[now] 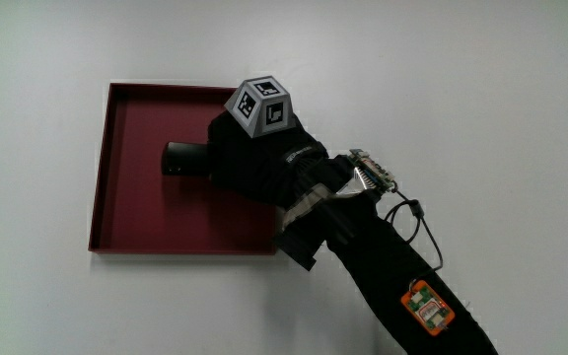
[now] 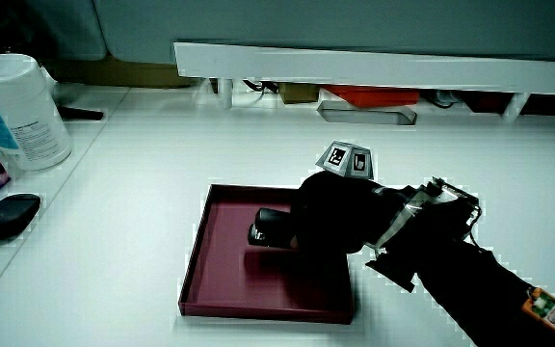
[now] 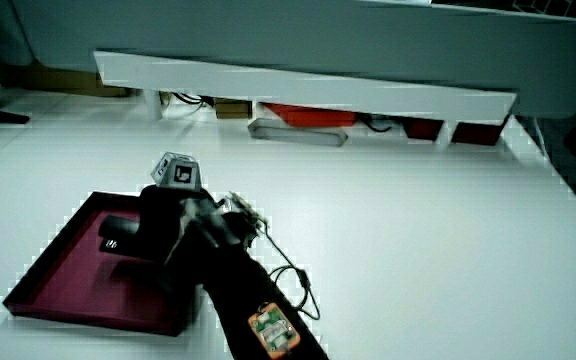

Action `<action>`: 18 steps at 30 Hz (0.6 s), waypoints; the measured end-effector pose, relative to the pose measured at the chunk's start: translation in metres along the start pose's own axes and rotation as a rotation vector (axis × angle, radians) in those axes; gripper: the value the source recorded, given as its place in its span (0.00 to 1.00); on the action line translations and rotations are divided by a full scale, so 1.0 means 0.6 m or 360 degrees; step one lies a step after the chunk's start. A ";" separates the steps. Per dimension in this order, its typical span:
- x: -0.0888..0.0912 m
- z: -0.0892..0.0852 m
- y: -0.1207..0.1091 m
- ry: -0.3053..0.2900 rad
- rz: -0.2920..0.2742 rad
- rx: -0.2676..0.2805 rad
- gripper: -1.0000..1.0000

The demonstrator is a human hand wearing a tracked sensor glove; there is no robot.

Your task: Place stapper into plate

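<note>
We see the hand (image 1: 259, 158) grasping a black stapler (image 1: 185, 160) inside the red tray (image 1: 126, 232) on a white worktop (image 1: 461, 89).

A: Confirm item quantities on the table.
B: One dark red plate (image 1: 126, 217). One black stapler (image 1: 185, 159). One gloved hand (image 1: 259, 158).
A: Peripheral items?
B: In a side view: one white wipes canister (image 2: 19, 111), one black mouse (image 2: 9, 215). One low partition (image 3: 308, 92) in both side views.
</note>
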State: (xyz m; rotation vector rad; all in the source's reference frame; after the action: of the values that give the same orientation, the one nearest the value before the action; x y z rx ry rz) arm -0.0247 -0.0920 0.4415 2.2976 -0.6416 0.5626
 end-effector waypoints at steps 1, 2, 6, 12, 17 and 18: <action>-0.002 -0.003 0.002 -0.0003 0.0000 0.0003 0.50; -0.003 -0.008 0.004 0.0004 0.0010 -0.0017 0.50; 0.001 -0.029 0.016 -0.0006 0.0001 -0.0057 0.50; 0.001 -0.041 0.022 0.0008 -0.0002 -0.0085 0.50; 0.006 -0.045 0.023 0.0013 -0.0018 -0.0078 0.50; 0.005 -0.046 0.022 0.0015 -0.0004 -0.0088 0.50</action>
State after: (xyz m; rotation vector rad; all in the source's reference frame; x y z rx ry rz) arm -0.0360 -0.0823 0.4683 2.2425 -0.6417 0.5476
